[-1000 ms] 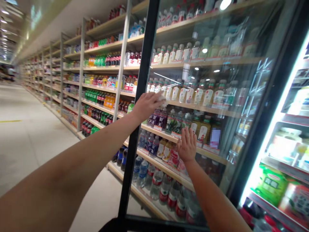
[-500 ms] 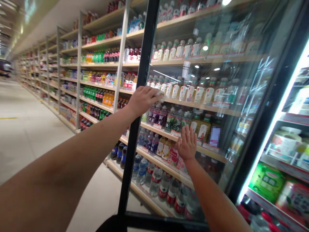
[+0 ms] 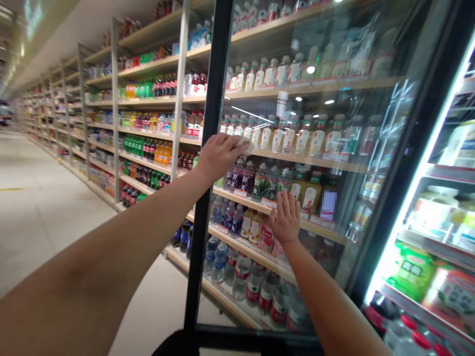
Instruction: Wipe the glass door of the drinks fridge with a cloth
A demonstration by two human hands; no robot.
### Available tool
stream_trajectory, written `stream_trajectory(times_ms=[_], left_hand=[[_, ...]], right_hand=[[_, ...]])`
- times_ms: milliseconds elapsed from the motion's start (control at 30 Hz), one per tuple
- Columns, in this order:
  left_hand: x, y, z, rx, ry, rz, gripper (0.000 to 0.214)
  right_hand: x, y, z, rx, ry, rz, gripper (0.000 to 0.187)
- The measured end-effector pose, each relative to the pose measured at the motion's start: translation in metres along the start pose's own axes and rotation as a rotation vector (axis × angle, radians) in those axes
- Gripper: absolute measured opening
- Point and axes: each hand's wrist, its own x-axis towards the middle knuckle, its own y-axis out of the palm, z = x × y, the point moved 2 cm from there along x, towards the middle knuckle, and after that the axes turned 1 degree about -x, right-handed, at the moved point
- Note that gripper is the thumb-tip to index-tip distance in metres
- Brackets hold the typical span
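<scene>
An open glass cooler door with a black frame swings out in front of me. My left hand reaches round the frame's edge and presses a small white cloth against the glass, fingers closed over it. Lower down, my right hand lies flat on the glass with its fingers spread and nothing in it. Through the glass I see shelves of drink bottles.
Long store shelves stocked with bottled drinks run down the aisle on the left. A pale floor stretches away beside them. The lit cooler interior with packaged goods stands at the right.
My left hand with the cloth has shifted slightly on the glass, up and left, then down a little. The right hand stays flat in nearly the same place. My view turned slightly.
</scene>
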Motion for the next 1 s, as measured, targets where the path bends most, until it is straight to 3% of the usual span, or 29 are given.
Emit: stream_trajectory(times_ms=[67, 133, 200, 267, 367, 433, 500, 600, 633, 700, 800, 867, 933, 1000], left_hand=[[-0.02, 0.007, -0.018, -0.029, 0.111, 0.044, 0.049], [-0.041, 0.011, -0.035, -0.103, 0.381, 0.165, 0.047], [-0.049, 0.01, -0.036, -0.16, 0.56, 0.259, 0.048], [-0.038, 0.006, -0.021, -0.136, 0.488, 0.244, 0.049], [-0.014, 0.0, 0.007, -0.015, 0.097, 0.07, 0.046], [-0.015, 0.001, 0.007, 0.028, -0.058, 0.004, 0.045], [-0.03, 0.007, -0.01, 0.025, 0.035, 0.043, 0.05], [-0.055, 0.011, -0.038, -0.029, 0.48, 0.196, 0.053], [-0.058, 0.011, -0.04, -0.036, 0.572, 0.226, 0.052], [-0.046, 0.006, -0.03, -0.005, 0.527, 0.219, 0.05], [-0.015, 0.001, -0.004, 0.086, 0.105, 0.064, 0.044], [-0.009, 0.002, -0.002, 0.126, -0.076, -0.036, 0.042], [-0.02, 0.009, -0.019, 0.128, 0.01, -0.043, 0.043], [-0.037, 0.018, -0.043, 0.052, 0.354, 0.07, 0.043]], right_hand=[[0.0, 0.0, 0.0, -0.003, 0.001, -0.001, 0.07], [0.0, -0.001, -0.001, -0.007, -0.001, 0.001, 0.067], [0.0, -0.001, -0.001, -0.007, -0.005, 0.005, 0.066], [0.0, -0.001, 0.0, -0.009, -0.008, 0.003, 0.066], [0.0, 0.0, 0.0, -0.009, -0.006, -0.007, 0.067], [0.0, 0.0, 0.0, -0.002, -0.004, -0.006, 0.067], [0.001, -0.001, 0.0, 0.01, 0.003, -0.003, 0.067], [0.001, -0.003, 0.0, 0.017, 0.008, 0.006, 0.065], [0.001, -0.003, 0.0, 0.014, 0.006, 0.008, 0.064], [0.0, -0.003, 0.0, 0.007, 0.004, 0.005, 0.064], [0.0, -0.004, 0.0, 0.013, 0.005, -0.004, 0.066], [-0.001, -0.004, 0.0, 0.025, 0.001, -0.009, 0.067], [-0.001, -0.005, 0.0, 0.029, -0.004, -0.017, 0.068], [-0.002, -0.006, -0.001, 0.033, -0.008, -0.026, 0.068]])
